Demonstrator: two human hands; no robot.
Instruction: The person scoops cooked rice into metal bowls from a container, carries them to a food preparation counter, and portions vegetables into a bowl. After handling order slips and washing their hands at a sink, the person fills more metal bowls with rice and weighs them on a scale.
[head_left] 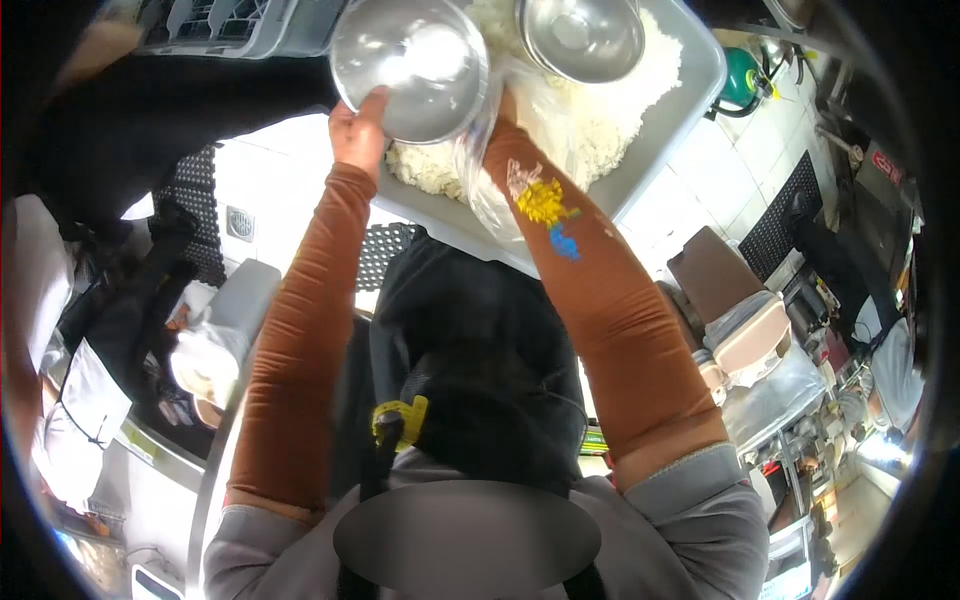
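Observation:
My left hand [360, 132] grips the rim of a shiny metal bowl [430, 100], which is tilted over the near left part of a grey bin [640, 205]. A clear plastic bag [490, 195] hangs beside the bowl, over the bin's near edge. My right hand [505, 108] is at this bag and closed on it; the bag partly hides its fingers. White grains that look like cooked rice [625, 115] fill the bin. A second metal bowl [582, 35] sits on the rice at the far side.
A grey plastic crate [285, 35] stands at the upper left. A green tank [740, 78] is on the tiled floor to the right. Other people [95, 395] are at the left, and one person [895, 370] is at the far right. Black perforated mats [780, 215] lie on the floor.

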